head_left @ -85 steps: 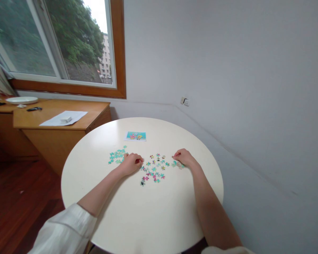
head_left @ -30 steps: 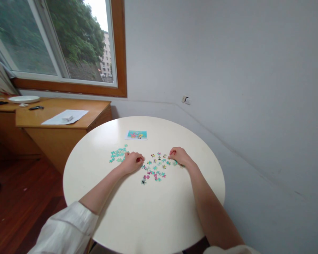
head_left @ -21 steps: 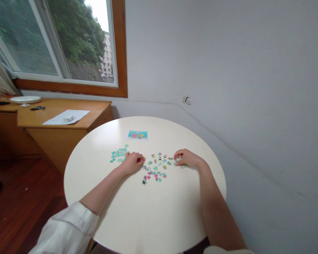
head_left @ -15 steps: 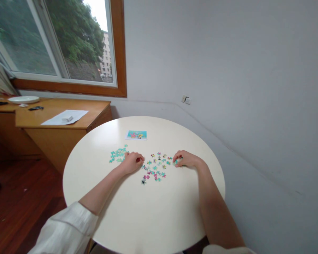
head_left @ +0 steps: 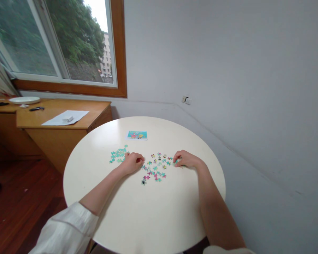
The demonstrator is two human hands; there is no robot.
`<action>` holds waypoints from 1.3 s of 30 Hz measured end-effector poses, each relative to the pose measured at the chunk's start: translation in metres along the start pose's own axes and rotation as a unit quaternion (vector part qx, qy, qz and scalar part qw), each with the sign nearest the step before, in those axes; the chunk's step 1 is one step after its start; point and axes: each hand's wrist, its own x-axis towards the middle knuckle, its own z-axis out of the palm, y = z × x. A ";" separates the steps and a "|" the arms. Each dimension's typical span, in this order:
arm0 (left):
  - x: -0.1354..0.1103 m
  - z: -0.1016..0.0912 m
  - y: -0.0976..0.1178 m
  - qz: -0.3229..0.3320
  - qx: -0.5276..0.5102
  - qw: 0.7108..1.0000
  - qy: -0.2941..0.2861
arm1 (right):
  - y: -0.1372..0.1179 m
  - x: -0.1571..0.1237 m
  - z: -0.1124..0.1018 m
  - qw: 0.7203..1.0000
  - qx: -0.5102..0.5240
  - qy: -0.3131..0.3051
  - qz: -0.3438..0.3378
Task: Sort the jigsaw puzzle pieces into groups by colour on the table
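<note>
Loose jigsaw pieces [head_left: 155,168], in teal, pink and yellow, lie scattered between my two hands. My left hand [head_left: 134,161] rests at their left edge, fingers curled into a pinch; whatever lies between the fingertips is too small to make out. Beside it on the left is a group of mostly teal jigsaw pieces [head_left: 118,153], partly covered by the hand. At the right edge of the scatter, my right hand [head_left: 184,159] has its thumb and fingers closed around a teal jigsaw piece [head_left: 176,161]. A few more pieces show under that palm.
A picture card [head_left: 137,135] with cartoon figures lies toward the back of the round white table [head_left: 148,218]. To the left stands a wooden desk [head_left: 100,114] with a paper sheet [head_left: 55,120], a small white block and a white plate [head_left: 24,100]. A wall borders the right side.
Both hands keep nearly the same place and pose. The view has shifted very slightly; the pieces and the card lie as before.
</note>
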 end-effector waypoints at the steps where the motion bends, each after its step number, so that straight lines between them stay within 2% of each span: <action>1: 0.000 0.000 0.000 0.001 -0.001 1.000 0.000 | 0.000 0.001 0.001 1.000 0.000 0.004 -0.001; 25: -0.001 0.001 0.000 0.003 -0.008 1.000 0.002 | -0.007 0.004 0.006 0.999 0.041 -0.009 -0.010; 29: -0.001 0.002 -0.001 0.009 -0.007 1.000 0.006 | -0.011 0.002 0.006 0.999 0.044 -0.016 0.014; 34: -0.001 0.002 -0.001 0.014 -0.008 1.000 0.006 | -0.010 0.004 0.007 0.998 0.060 0.008 0.025; 39: 0.000 0.004 -0.004 0.016 -0.005 1.000 0.011 | -0.009 0.005 0.007 0.998 0.039 0.008 0.045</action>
